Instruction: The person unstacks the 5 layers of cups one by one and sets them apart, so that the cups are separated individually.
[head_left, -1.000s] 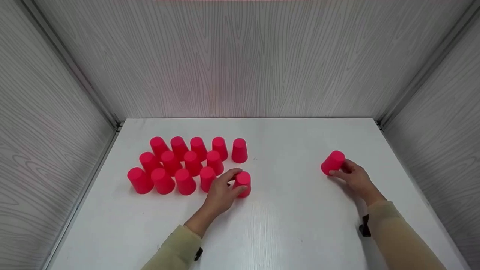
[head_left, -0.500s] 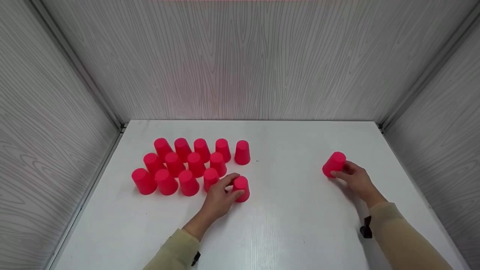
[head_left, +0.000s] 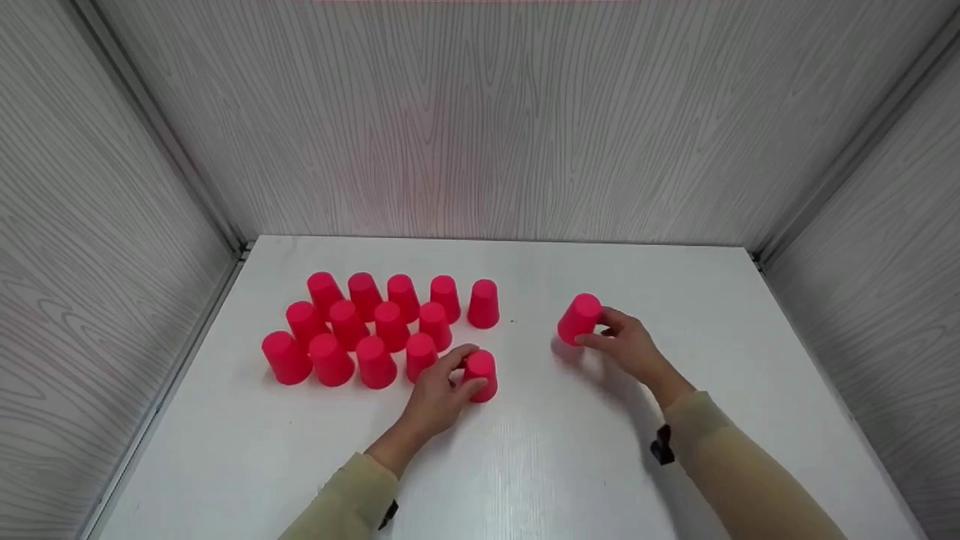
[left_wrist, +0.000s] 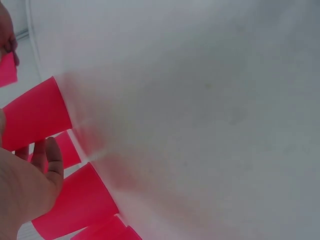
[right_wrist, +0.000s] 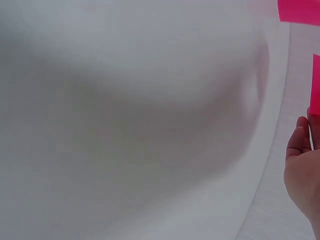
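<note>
My left hand (head_left: 439,397) grips an upside-down pink-red cup (head_left: 481,375) at the right end of the front row, thumb on the near side and fingers behind. In the left wrist view that cup (left_wrist: 37,115) stands with its rim at the white surface. To the right, my right hand (head_left: 630,349) holds a second upside-down cup (head_left: 579,319) by its side between thumb and fingers, slightly tilted. Its shadow falls on the table below it. The right wrist view catches only an edge of this raised cup (right_wrist: 316,85).
Several matching cups stand upside down in three rows on the white table (head_left: 525,465), left of the hands. The back row ends in a cup (head_left: 484,304) set a little apart. Grey wood-grain panels (head_left: 480,120) enclose the table at the back and both sides.
My right hand has carried its cup leftward, toward the rows. My left hand has drawn its cup slightly toward me, widening the gap from the neighbouring cup, and still grips it.
</note>
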